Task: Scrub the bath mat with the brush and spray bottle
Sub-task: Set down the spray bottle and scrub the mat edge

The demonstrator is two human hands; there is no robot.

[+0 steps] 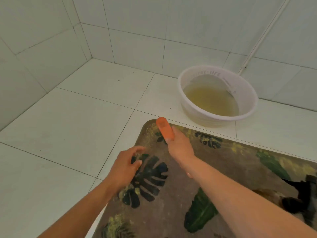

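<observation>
Left hand (126, 166) and right hand (180, 148) bare; both forearms bare to the frame edge; nails short

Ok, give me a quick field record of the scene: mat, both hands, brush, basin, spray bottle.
bath mat: leaf-patterned, flat on the tiled floor
right hand: grips the orange brush at the mat's far left corner
left hand: fingers loosely curled over the mat's left edge, holding nothing
basin: white, on the floor beyond the mat, holds yellowish water
spray bottle: not in view
</observation>
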